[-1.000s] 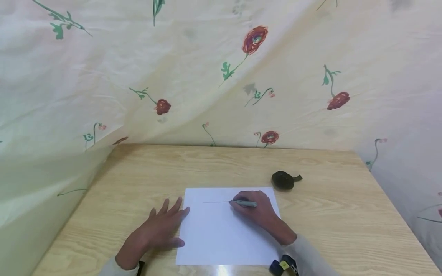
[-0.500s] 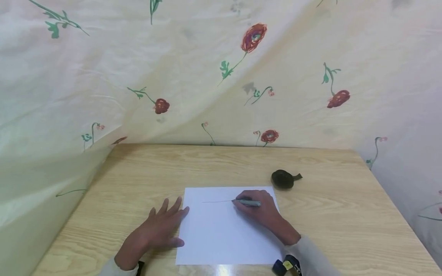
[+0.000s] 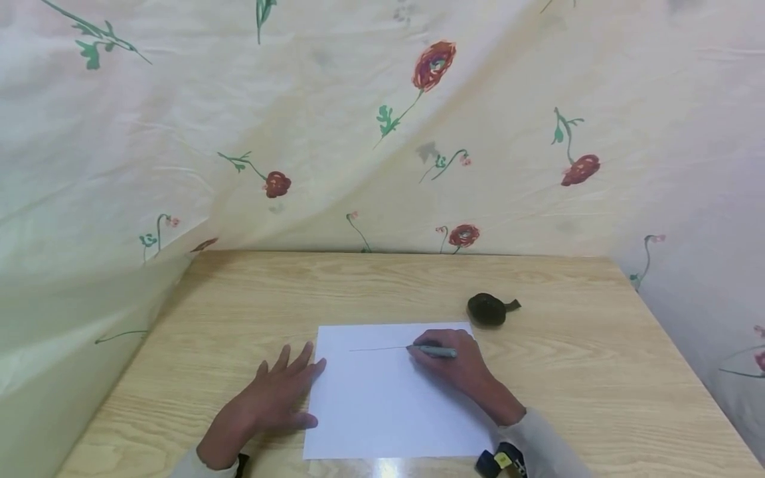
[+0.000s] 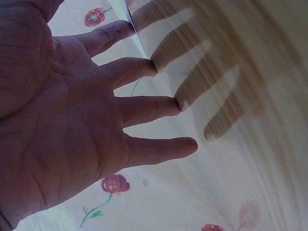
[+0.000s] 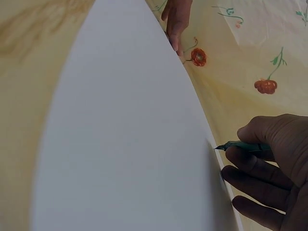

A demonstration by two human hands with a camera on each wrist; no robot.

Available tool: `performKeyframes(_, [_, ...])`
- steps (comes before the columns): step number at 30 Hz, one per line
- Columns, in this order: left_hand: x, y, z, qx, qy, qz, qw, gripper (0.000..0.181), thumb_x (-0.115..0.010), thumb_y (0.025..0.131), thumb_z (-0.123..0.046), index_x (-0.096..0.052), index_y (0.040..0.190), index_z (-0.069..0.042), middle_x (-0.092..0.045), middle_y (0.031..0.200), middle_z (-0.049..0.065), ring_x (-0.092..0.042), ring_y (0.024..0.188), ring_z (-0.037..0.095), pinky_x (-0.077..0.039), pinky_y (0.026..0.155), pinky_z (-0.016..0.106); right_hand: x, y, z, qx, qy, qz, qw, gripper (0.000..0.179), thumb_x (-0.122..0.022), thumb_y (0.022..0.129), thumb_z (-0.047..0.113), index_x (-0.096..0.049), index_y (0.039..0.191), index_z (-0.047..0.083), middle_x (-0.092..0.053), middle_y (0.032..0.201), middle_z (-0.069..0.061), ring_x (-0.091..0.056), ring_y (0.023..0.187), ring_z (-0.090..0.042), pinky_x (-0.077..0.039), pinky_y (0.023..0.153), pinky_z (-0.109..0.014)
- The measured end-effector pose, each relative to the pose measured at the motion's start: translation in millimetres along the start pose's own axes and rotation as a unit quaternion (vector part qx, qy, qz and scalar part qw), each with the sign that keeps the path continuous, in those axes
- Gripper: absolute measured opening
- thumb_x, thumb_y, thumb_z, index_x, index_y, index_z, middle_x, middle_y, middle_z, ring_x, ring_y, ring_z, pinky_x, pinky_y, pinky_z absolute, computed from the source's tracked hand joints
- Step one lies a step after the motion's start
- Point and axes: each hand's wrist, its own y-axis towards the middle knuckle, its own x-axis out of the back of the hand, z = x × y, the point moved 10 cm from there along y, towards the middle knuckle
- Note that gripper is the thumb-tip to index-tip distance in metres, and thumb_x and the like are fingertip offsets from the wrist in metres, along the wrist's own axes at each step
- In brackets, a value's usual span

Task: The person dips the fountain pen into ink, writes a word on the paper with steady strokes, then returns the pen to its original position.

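Pinching a pen (image 3: 435, 351), the right hand (image 3: 457, 365) marks the paper (image 3: 382, 405); left hand (image 3: 269, 401) lies flat, fingers spread.

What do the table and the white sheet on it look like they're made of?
Table: pale wood or wood-look laminate, judging by the wavy grain and a slight sheen near the front edge. Sheet: apparently thin matte white paper lying flat, with one drawn line.
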Motion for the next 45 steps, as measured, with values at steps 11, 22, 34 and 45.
performKeyframes(11, [1.7, 0.2, -1.0, 0.0, -0.005, 0.001, 1.0, 0.091, -0.082, 0.079, -0.042, -0.04, 0.153, -0.013, -0.021, 0.162, 0.022, -0.013, 0.143, 0.057, -0.015, 0.101, 0.081, 12.4, -5.6, -5.2, 0.009, 0.01, -0.018, 0.9997, 0.009, -0.084, 0.079, 0.017, -0.078, 0.083, 0.023, -0.069, 0.074, 0.021, -0.055, 0.06, 0.003, -0.047, 0.058, -0.022])
performKeyframes(22, [-0.1, -1.3, 0.2, -0.001, -0.006, 0.002, 1.0, 0.091, -0.082, 0.078, -0.044, -0.04, 0.153, -0.014, -0.021, 0.162, 0.021, -0.014, 0.143, 0.057, -0.016, 0.1, 0.082, 20.1, -11.3, -9.5, -0.003, 0.002, -0.021, 0.9998, 0.008, -0.083, 0.079, 0.018, -0.078, 0.083, 0.022, -0.07, 0.076, 0.019, -0.057, 0.062, 0.004, -0.049, 0.06, -0.023])
performKeyframes(34, [0.2, -2.4, 1.5, -0.002, -0.006, 0.002, 1.0, 0.091, -0.082, 0.079, -0.044, -0.039, 0.153, -0.013, -0.02, 0.162, 0.021, -0.013, 0.143, 0.057, -0.015, 0.101, 0.081, 28.7, -15.8, -15.4, -0.01, -0.001, -0.032, 0.9994, 0.009, -0.084, 0.08, 0.017, -0.078, 0.083, 0.022, -0.071, 0.078, 0.018, -0.062, 0.068, 0.002, -0.051, 0.063, -0.025])
performKeyframes(45, [0.7, -2.0, 2.5, -0.008, -0.006, 0.001, 0.9999, 0.092, -0.081, 0.079, -0.044, -0.038, 0.154, -0.013, -0.019, 0.162, 0.022, -0.012, 0.143, 0.058, -0.014, 0.102, 0.081, 27.7, -15.4, -16.7, -0.026, -0.021, -0.031, 0.999, 0.008, -0.084, 0.078, 0.018, -0.078, 0.08, 0.022, -0.071, 0.075, 0.016, -0.057, 0.062, 0.003, -0.048, 0.058, -0.023])
